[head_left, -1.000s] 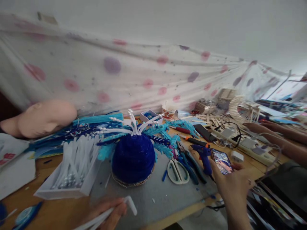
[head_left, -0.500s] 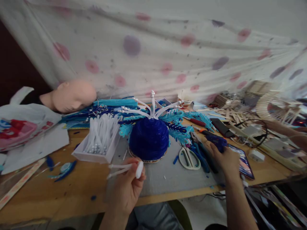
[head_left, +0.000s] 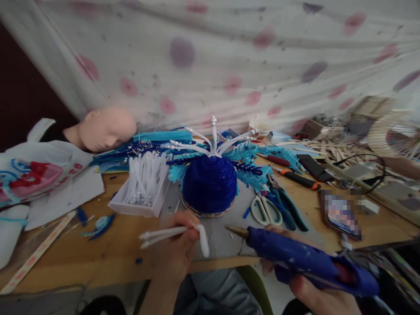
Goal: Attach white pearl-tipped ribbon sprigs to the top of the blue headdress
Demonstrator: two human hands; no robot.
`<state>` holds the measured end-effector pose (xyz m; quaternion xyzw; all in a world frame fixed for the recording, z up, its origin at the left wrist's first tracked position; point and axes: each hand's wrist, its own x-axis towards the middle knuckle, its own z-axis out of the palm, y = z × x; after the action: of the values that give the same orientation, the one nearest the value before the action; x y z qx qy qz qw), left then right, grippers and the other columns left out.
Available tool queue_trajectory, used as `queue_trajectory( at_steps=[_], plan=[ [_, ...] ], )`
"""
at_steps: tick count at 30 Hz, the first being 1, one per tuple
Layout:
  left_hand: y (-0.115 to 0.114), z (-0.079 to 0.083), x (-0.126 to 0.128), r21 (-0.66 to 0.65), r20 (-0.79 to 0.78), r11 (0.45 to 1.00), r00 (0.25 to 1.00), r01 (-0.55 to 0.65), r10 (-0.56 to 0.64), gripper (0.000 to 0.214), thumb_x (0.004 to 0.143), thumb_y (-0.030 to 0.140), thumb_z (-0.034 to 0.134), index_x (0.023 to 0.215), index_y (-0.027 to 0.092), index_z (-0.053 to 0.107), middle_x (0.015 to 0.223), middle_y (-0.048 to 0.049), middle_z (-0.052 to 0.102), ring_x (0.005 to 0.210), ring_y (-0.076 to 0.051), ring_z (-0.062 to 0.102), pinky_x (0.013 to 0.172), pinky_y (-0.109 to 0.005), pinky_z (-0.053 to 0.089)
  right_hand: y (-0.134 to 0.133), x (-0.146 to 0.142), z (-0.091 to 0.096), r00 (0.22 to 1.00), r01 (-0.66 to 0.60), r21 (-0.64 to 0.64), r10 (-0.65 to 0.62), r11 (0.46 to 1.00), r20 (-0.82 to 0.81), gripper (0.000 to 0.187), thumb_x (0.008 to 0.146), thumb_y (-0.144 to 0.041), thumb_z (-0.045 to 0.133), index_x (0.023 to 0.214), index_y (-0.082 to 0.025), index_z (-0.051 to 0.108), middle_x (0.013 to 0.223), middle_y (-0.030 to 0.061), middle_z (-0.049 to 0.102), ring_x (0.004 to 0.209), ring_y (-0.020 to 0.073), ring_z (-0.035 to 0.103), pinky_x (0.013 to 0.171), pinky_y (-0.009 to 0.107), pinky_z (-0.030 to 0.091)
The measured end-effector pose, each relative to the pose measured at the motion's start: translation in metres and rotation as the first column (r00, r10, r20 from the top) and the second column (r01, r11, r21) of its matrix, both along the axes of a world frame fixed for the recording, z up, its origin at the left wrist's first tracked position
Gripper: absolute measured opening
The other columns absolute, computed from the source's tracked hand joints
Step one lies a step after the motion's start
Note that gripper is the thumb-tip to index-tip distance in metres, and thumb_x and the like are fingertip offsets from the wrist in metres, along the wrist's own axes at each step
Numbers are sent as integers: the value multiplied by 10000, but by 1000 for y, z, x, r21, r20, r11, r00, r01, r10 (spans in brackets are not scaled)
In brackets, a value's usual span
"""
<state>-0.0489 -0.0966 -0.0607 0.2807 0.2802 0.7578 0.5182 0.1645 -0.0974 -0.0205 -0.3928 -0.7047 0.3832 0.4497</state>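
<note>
Pinched between the fingertips of my left hand (head_left: 175,249) is a white pipe-cleaner stem (head_left: 204,241), its bent end pointing down and two thin tails sticking out to the left. My right hand (head_left: 315,291) is wrapped round a blue hot glue gun (head_left: 295,253), whose brass nozzle points left toward the stem, apart from it. Just beyond both hands sits a dark blue dome-shaped headpiece (head_left: 210,186) with a beaded rim. White bead-tipped stems (head_left: 215,140) rise from its top, and light blue feather-like pieces (head_left: 251,175) spread at its sides.
A white box (head_left: 134,209) of similar white stems stands left of the dome. Scissors (head_left: 265,210), pliers (head_left: 292,210) and a phone (head_left: 339,214) lie to the right. A mannequin head (head_left: 108,129) rests at the back left. Another person's arm (head_left: 402,170) shows at the far right.
My right hand has lifted the glue gun off the table and brought it left and nearer, toward my left hand. The white stem in my left hand has turned its bent end downward.
</note>
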Motion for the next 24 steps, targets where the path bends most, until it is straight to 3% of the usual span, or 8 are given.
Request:
queue_trajectory(
  at_steps=[3, 6, 9, 14, 19, 24],
  plan=[
    [-1, 1, 0, 49, -76, 998, 997, -30, 34, 247, 629, 363, 923, 635, 220, 722, 560, 40, 589, 464, -58, 490, 410, -124, 380, 5, -11, 0, 983, -171, 0, 171, 985, -68, 544, 887, -707, 541, 693, -222, 693, 663, 45, 621, 664, 208, 614, 586, 302, 475],
    [-2, 1, 1, 66, -96, 998, 995, -22, 28, 234, 635, 348, 921, 639, 219, 726, 573, 30, 601, 498, -77, 534, 424, -136, 392, 3, -14, -5, 985, -93, -16, 90, 996, -149, 575, 871, -734, 536, 660, -214, 663, 626, 30, 552, 632, 190, 541, 563, 301, 411],
    [-3, 0, 2, 45, -108, 999, 994, 11, -6, 182, 658, 317, 911, 665, 234, 750, 611, 23, 626, 527, -78, 555, 456, -143, 423, 0, -11, -6, 992, -61, -48, 56, 997, -111, 602, 863, -752, 523, 623, -210, 625, 634, 29, 514, 620, 190, 517, 541, 302, 380],
    [-3, -1, 2, 48, -184, 998, 982, -34, 43, 177, 623, 295, 927, 639, 236, 761, 643, 7, 631, 594, -105, 587, 520, -174, 479, -3, -3, -7, 999, -33, -99, 31, 995, -23, 558, 872, -736, 525, 664, -225, 609, 618, 28, 537, 571, 191, 521, 527, 305, 407],
    [-3, -3, 1, 86, -199, 996, 980, -9, 26, 136, 652, 239, 908, 668, 234, 772, 632, 12, 615, 603, -106, 594, 534, -172, 473, -7, -1, -14, 994, 98, -146, -105, 984, -35, 544, 820, -763, 582, 737, -229, 651, 581, 21, 552, 597, 212, 544, 580, 327, 456],
    [-2, -6, 1, 56, -192, 998, 981, 12, -1, 132, 659, 240, 905, 678, 241, 774, 661, 10, 636, 620, -109, 600, 553, -182, 470, -2, 0, -12, 1000, 8, -112, -11, 994, -27, 579, 837, -769, 541, 664, -218, 589, 576, 6, 505, 547, 174, 478, 539, 307, 397]
  ],
)
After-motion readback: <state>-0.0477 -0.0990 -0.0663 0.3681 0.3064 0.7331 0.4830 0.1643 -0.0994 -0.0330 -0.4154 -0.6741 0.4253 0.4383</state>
